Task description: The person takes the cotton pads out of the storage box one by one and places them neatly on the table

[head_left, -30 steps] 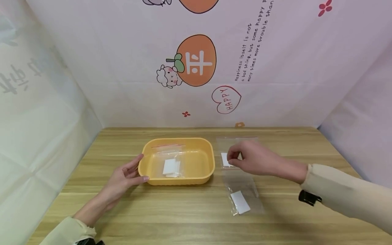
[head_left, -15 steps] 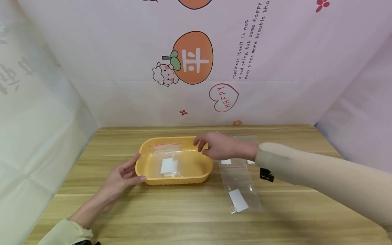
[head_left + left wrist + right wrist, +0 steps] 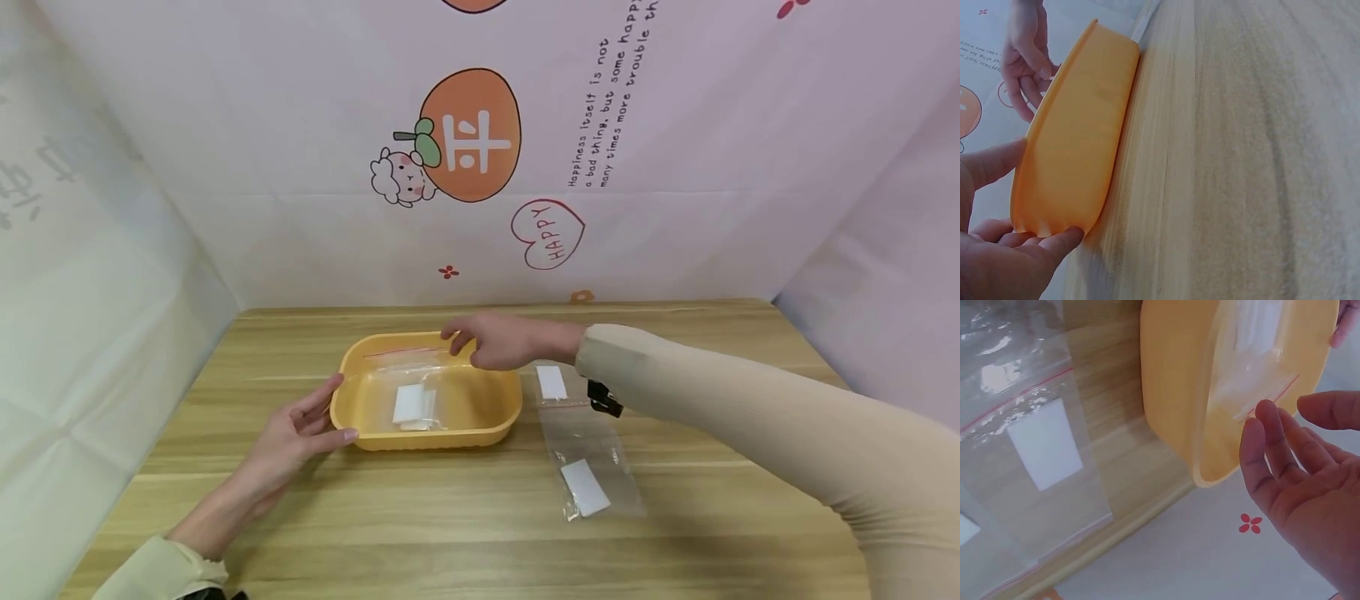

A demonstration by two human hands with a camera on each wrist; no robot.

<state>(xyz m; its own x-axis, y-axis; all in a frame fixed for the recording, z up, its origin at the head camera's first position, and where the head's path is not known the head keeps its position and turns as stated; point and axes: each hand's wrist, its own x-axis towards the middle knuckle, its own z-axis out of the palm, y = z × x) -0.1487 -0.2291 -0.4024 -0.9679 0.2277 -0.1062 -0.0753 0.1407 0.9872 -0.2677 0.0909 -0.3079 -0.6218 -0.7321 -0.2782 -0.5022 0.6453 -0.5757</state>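
Note:
My left hand (image 3: 279, 446) holds the left end of a yellow plastic basin (image 3: 442, 441), thumb on the near rim. In the left wrist view its thumb and fingers (image 3: 1054, 247) press against the basin's outer wall (image 3: 1079, 131). My right hand (image 3: 498, 342) hovers over the basin's far right rim, with fingers loosely bent and nothing between them in the right wrist view. Inside the basin, at the left, lie clear zip bags (image 3: 384, 377) with red seal lines, overlapping, with white cards (image 3: 409, 403) in them.
Right of the basin, clear zip bags (image 3: 592, 437) lie on the wooden table (image 3: 420, 517); one holds a white card (image 3: 586, 487), and another white card (image 3: 551, 382) shows farther back. My right sleeve (image 3: 697, 387) covers part of them. A printed cloth (image 3: 337, 258) hangs behind the table.
My right hand has moved left from the bag at the back right to over the basin, and its fingers have loosened. My left hand stays on the basin.

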